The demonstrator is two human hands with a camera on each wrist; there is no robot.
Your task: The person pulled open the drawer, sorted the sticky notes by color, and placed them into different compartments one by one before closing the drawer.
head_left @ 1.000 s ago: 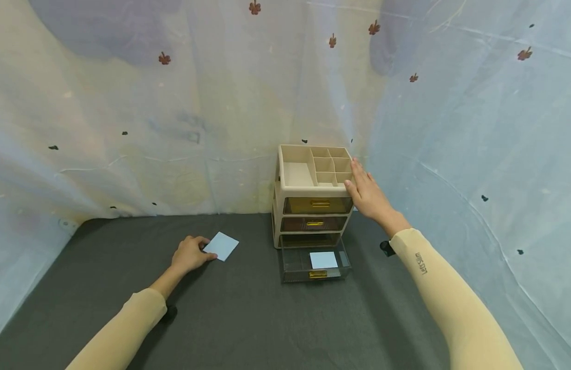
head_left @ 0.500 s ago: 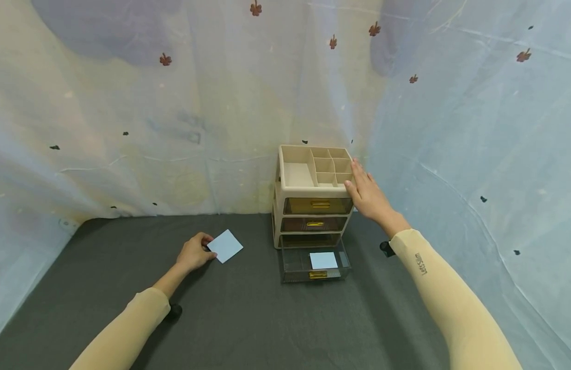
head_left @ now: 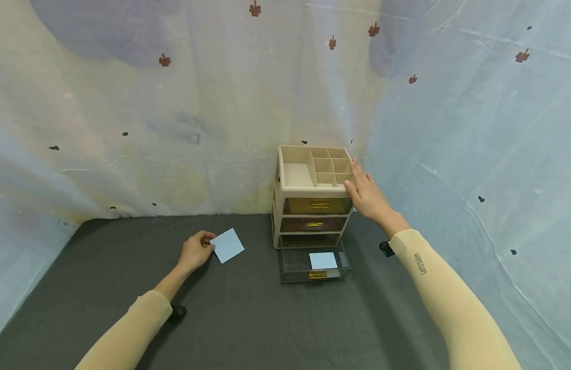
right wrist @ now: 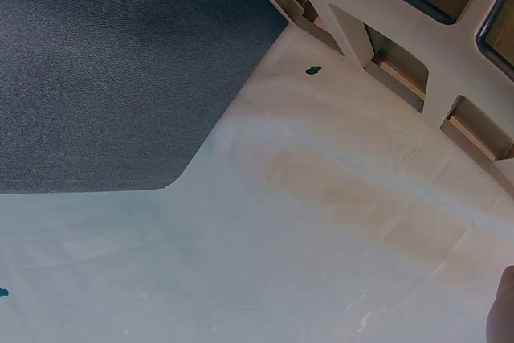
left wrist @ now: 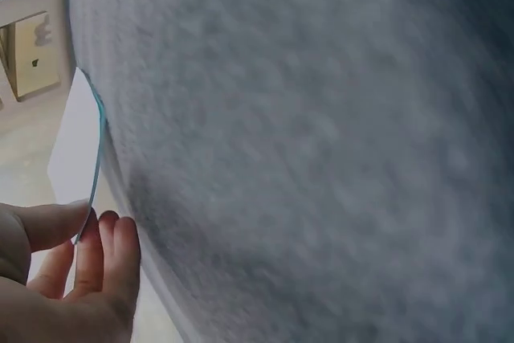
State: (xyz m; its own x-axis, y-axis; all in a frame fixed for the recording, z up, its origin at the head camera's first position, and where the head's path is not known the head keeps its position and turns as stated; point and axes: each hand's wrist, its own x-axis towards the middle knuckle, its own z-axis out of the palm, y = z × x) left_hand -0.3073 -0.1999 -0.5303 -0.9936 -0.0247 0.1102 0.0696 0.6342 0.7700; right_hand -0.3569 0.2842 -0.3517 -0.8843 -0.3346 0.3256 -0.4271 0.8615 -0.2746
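My left hand (head_left: 196, 252) pinches the corner of a square pale-blue sheet of note paper (head_left: 228, 245) between thumb and fingers, left of the drawer organizer. In the left wrist view the paper (left wrist: 76, 142) appears thin, bows slightly and has a teal edge. My right hand (head_left: 369, 196) rests against the upper right edge of the beige drawer organizer (head_left: 313, 191), its fingers straight. Only a bit of a finger (right wrist: 502, 311) shows in the right wrist view. The bottom drawer (head_left: 294, 264) is pulled out, and another pale-blue sheet (head_left: 323, 260) lies inside it.
Two upper drawers (head_left: 318, 206) with gold handles are closed. Several compartments divide the organizer's open top. A dark grey cloth (head_left: 248, 324) covers the table. Patterned fabric (head_left: 239, 103) hangs behind and at the sides.
My left hand has shifted slightly to the right with the note paper, which has turned a little in its grip. The right hand and the organizer stay put.
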